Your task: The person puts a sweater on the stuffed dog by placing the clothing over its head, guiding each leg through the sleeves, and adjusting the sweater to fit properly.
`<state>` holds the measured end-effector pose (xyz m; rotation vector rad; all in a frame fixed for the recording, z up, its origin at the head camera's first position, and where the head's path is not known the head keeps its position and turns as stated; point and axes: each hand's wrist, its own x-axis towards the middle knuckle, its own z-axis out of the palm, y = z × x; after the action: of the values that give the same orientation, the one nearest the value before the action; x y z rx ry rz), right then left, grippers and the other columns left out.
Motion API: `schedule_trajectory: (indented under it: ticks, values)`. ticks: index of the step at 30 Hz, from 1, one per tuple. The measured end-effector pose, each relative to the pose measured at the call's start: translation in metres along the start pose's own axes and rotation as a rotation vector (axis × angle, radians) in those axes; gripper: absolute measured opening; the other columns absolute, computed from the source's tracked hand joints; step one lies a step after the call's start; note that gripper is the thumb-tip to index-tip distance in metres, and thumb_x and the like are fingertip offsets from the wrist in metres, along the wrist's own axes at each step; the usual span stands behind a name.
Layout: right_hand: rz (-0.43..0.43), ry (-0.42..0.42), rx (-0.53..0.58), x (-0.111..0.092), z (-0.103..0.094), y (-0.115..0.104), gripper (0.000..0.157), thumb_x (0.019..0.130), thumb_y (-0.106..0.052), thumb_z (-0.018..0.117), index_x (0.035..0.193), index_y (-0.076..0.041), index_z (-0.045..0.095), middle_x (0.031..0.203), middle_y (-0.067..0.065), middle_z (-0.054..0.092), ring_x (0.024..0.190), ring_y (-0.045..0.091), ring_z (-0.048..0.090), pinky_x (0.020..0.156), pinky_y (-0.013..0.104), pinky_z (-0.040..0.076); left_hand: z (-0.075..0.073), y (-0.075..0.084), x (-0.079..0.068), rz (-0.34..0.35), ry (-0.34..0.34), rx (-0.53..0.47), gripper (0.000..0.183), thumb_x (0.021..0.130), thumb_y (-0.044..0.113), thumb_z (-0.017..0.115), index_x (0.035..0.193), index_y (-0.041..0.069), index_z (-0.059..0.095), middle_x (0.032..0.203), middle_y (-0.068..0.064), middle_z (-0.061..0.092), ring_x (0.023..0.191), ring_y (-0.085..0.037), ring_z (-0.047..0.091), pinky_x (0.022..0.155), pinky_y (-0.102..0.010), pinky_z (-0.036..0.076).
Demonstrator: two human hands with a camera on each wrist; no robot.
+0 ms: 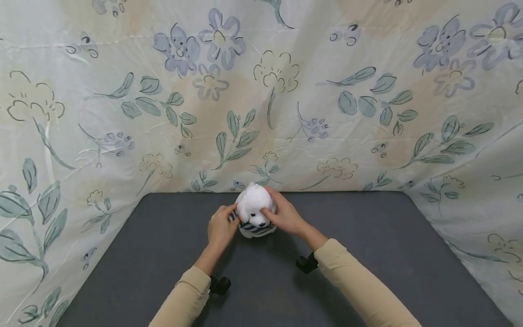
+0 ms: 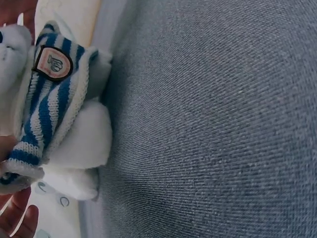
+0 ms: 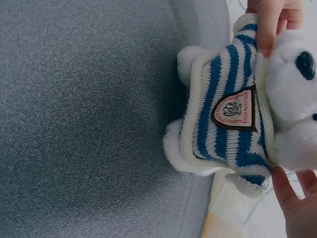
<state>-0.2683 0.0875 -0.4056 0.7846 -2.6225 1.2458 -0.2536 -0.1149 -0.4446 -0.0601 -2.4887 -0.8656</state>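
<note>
A white plush dog (image 1: 255, 204) with a black nose sits upright at the far middle of the table, facing me. It wears a blue-and-white striped knitted sweater (image 3: 223, 109) with a shield-shaped patch (image 3: 235, 109) on the chest. My left hand (image 1: 221, 227) pinches the sweater at the sleeve and shoulder. On the other side, my right hand (image 1: 286, 213) grips the head, its thumb by the cheek. The toy's white feet (image 2: 84, 139) show below the sweater hem, down at the tabletop.
The dark grey table (image 1: 163, 254) spreads out around the toy. Behind it and along both sides hangs a flower-patterned cloth (image 1: 306, 113), close to the table's far edge. Each wrist carries a small black camera mount (image 1: 307, 263).
</note>
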Motion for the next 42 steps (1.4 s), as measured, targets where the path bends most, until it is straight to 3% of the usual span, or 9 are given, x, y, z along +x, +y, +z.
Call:
schedule_trajectory:
  ticks: [6,12,19,28,34,42]
  values:
    - [-0.014,0.020,-0.009,0.000,0.000,0.005,0.066,0.090,-0.028,0.058,0.146,-0.013,0.026,0.144,0.011,0.036,0.127,0.028,0.040,0.095,0.048,0.039,0.000,0.000,-0.001,-0.004,-0.026,-0.026,0.033,0.079,0.017,0.072,0.111,0.019,0.068,0.103,-0.003,0.064,0.078,-0.020,0.062,0.062,-0.037,0.048]
    - [0.009,0.025,0.040,-0.007,-0.002,0.021,0.072,0.089,-0.027,0.060,0.147,-0.012,0.021,0.147,0.012,0.030,0.131,0.029,0.035,0.097,0.049,0.038,-0.003,-0.001,-0.004,0.022,-0.049,-0.081,0.039,0.079,0.019,0.072,0.117,0.018,0.065,0.115,-0.003,0.059,0.099,-0.024,0.060,0.074,-0.042,0.050]
    - [0.035,-0.013,-0.017,-0.016,0.001,0.042,0.082,0.085,-0.028,0.066,0.149,-0.017,0.014,0.149,0.009,0.027,0.134,0.025,0.030,0.103,0.046,0.033,-0.002,-0.002,-0.006,0.023,-0.075,-0.148,0.063,0.075,0.024,0.075,0.133,0.018,0.050,0.128,-0.005,0.052,0.111,-0.025,0.054,0.086,-0.046,0.045]
    - [0.017,-0.015,0.004,-0.014,0.011,0.049,0.075,0.084,-0.018,0.068,0.145,-0.008,0.025,0.143,0.014,0.035,0.130,0.028,0.037,0.102,0.045,0.034,0.012,-0.001,-0.004,-0.029,-0.171,-0.182,0.083,0.071,0.030,0.079,0.142,0.016,0.037,0.137,-0.010,0.045,0.121,-0.032,0.047,0.094,-0.050,0.040]
    - [0.126,0.041,0.079,-0.009,0.023,0.048,0.077,0.082,-0.017,0.069,0.145,-0.010,0.026,0.143,0.013,0.038,0.129,0.029,0.039,0.100,0.046,0.036,0.022,0.001,0.000,-0.042,-0.157,-0.244,0.080,0.071,0.032,0.078,0.140,0.017,0.040,0.134,-0.008,0.051,0.120,-0.030,0.050,0.093,-0.049,0.041]
    - [0.246,0.164,0.150,-0.008,0.039,0.040,0.069,0.083,-0.019,0.066,0.143,-0.014,0.032,0.137,0.014,0.046,0.120,0.030,0.048,0.089,0.046,0.043,0.024,0.003,-0.002,-0.063,-0.063,-0.261,0.065,0.070,0.028,0.079,0.129,0.013,0.054,0.123,-0.009,0.060,0.111,-0.029,0.056,0.088,-0.047,0.045]
